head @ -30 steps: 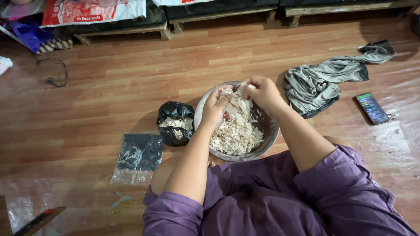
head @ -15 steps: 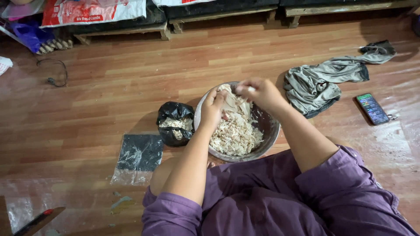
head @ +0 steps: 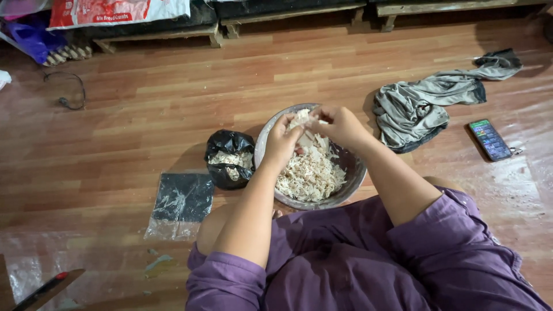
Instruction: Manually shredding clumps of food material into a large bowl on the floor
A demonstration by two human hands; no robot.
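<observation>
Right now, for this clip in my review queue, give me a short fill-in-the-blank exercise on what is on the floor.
1. Both hands, left hand and right hand, pull apart a pale piece over the metal ____.
2. The black plastic bag lies on the bowl's ____ side.
3. The smartphone lies beside a crumpled grey ____.
4. The person's sleeves are ____.

Missing words: bowl; left; cloth; purple

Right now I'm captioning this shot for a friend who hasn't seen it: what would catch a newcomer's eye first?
First, the left hand and right hand meeting over a metal bowl at centre, both pinching a pale piece of food above the heap of shredded pale food. Just left of the bowl stands an open black bag with similar scraps inside. A crumpled grey cloth and a phone lie on the wooden floor to the right.
</observation>
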